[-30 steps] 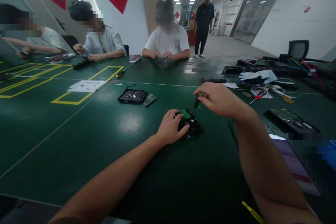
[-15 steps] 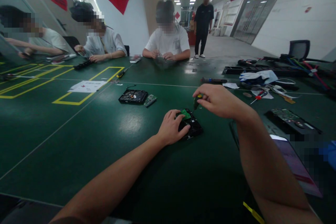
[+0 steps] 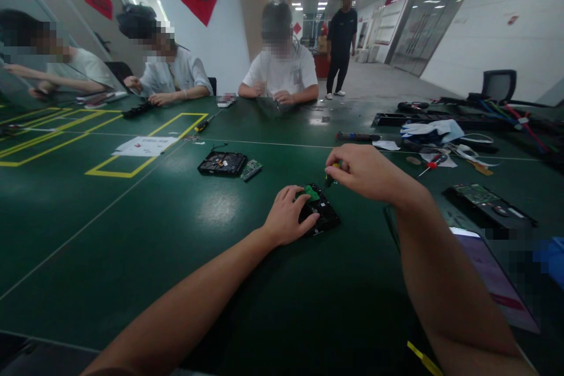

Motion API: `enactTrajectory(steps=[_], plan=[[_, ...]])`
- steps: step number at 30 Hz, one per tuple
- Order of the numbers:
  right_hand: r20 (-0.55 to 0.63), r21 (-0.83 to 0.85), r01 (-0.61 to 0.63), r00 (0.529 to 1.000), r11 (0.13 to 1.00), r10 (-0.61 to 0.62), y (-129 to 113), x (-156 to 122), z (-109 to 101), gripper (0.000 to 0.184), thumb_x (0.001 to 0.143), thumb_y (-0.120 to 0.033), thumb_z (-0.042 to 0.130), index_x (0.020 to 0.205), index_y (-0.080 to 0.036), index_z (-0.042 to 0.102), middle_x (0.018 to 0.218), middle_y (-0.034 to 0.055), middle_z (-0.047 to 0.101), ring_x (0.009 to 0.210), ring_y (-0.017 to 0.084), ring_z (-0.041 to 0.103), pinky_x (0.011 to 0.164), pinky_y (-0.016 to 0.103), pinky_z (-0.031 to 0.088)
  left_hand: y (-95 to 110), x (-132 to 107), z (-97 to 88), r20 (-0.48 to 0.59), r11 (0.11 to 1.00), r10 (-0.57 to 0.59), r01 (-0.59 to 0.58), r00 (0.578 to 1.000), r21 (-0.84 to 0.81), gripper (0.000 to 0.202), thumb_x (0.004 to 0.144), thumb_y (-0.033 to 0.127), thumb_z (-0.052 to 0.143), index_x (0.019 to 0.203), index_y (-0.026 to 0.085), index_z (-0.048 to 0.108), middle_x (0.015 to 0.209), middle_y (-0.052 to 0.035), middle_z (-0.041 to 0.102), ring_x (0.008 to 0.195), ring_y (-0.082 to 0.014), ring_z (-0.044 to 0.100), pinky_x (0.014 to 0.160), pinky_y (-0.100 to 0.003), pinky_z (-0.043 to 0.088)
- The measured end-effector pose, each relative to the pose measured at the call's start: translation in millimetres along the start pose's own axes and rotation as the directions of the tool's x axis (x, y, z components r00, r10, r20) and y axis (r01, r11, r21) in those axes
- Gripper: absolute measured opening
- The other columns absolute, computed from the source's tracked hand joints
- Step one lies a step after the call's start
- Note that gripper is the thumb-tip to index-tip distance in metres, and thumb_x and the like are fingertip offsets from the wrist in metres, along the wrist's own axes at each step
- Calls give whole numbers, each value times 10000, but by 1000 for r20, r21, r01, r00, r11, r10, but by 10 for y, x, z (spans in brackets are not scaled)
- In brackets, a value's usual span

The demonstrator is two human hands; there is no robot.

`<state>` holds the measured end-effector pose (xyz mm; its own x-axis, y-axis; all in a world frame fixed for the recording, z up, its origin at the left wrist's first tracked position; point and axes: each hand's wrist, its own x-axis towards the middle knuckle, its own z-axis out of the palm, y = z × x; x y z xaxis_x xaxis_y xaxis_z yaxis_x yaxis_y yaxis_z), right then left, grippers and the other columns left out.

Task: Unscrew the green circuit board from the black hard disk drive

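Blk drive (image 3: pixel 326 216) | L hand (image 3: pixel 285 217) fingers atop | scrwdrvr (image 3: pixel 329 180) in R hand (image 3: pixel 359 171)

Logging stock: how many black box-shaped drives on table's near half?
3: black drive under the left hand; second drive, farther left, beside a small green circuit board; third drive, right of the right forearm. More may be hidden.

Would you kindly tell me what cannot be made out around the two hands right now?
In the head view:
- Screwdriver handle: largely covered by the right hand.
- Screwdriver tip: too small and dark to tell whether it sits in a screw.
- Black device, left side: under the left hand, whose palm hides any grip.
- Lit screen: partly behind the right forearm; its content is unreadable.
- Blue object: cut off by the right edge.
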<state>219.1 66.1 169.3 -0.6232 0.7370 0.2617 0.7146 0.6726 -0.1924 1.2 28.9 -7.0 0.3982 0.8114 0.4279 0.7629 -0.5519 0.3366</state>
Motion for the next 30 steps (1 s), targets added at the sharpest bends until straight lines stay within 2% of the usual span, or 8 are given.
enactTrajectory(steps=[5, 10, 15, 21, 26, 30], plan=[[18, -3, 80, 997, 997, -80, 21, -11, 3, 242, 965, -196, 558, 1052, -169, 781, 1023, 90, 784, 900, 218, 702, 830, 332, 468, -13, -2, 18, -5, 1000, -2, 2, 1000, -1, 529, 984, 562, 605, 1354, 187, 654, 1406, -158, 572, 1381, -359, 476, 1205, -575, 398], [37, 19, 11, 999, 1000, -11, 28, -6, 23, 305, 960, -153, 546, 1192, -145, 742, 1055, 100, 791, 872, 224, 716, 813, 342, 484, -9, -7, 19, -3, 1000, -5, 5, 1000, -2, 524, 980, 560, 613, 1354, 196, 654, 1419, -157, 565, 1382, -362, 476, 1207, -584, 396], [9, 0, 15, 1000, 1000, -15, 79, 21, 87, 227, 972, -171, 559, 1128, -155, 723, 1100, 118, 768, 923, 236, 705, 832, 345, 486, -4, -7, 7, -1, 1000, -7, 7, 1000, -1, 529, 981, 551, 611, 1365, 189, 646, 1410, -162, 564, 1383, -361, 474, 1208, -573, 396], [-1, -19, 28, 1000, 999, -28, 90, 55, 125, 163, 973, -152, 562, 1024, -183, 714, 1029, 92, 766, 942, 238, 699, 844, 347, 474, 10, -5, -2, -3, 1000, -8, 8, 1000, 11, 530, 985, 556, 602, 1358, 182, 648, 1410, -164, 565, 1380, -360, 473, 1203, -563, 402], [-9, 22, 4, 1000, 1000, -4, 52, 32, 112, 255, 972, -168, 569, 1197, -178, 688, 1161, 109, 770, 959, 244, 709, 855, 364, 495, 22, -1, -17, 0, 1000, -12, 12, 1000, -3, 505, 982, 548, 610, 1349, 204, 651, 1417, -156, 564, 1381, -364, 476, 1195, -581, 407], [-2, 1, 2, 1000, 1000, -2, 47, 31, 104, 213, 987, -200, 567, 1137, -161, 712, 1088, 116, 777, 903, 242, 707, 846, 373, 491, 10, -1, -8, 4, 1000, -10, 10, 1000, 4, 513, 982, 551, 610, 1358, 203, 648, 1421, -154, 561, 1385, -360, 475, 1206, -581, 397]])
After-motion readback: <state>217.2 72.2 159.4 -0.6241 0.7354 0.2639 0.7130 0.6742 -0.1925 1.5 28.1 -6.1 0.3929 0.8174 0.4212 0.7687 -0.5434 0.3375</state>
